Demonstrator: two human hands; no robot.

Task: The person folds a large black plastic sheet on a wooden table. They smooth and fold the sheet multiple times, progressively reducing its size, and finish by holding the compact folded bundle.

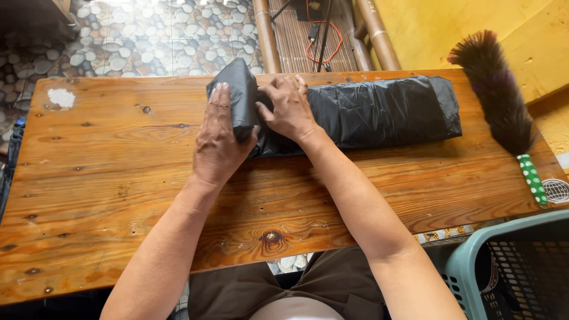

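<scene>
A long black plastic sheet [379, 109], folded into a strip, lies across the far side of the wooden table [118, 178]. Its left end is rolled up into a thick black roll [240, 89]. My left hand [216, 139] grips this roll from the left, thumb tucked under it. My right hand [287, 106] presses on the strip just right of the roll, fingers bent against the fold.
A dark feather duster [495, 89] with a green dotted handle lies at the table's right end. A teal plastic basket [510, 266] stands at the lower right. Bamboo poles and an orange cable [323, 35] are behind the table, over a pebble-pattern floor.
</scene>
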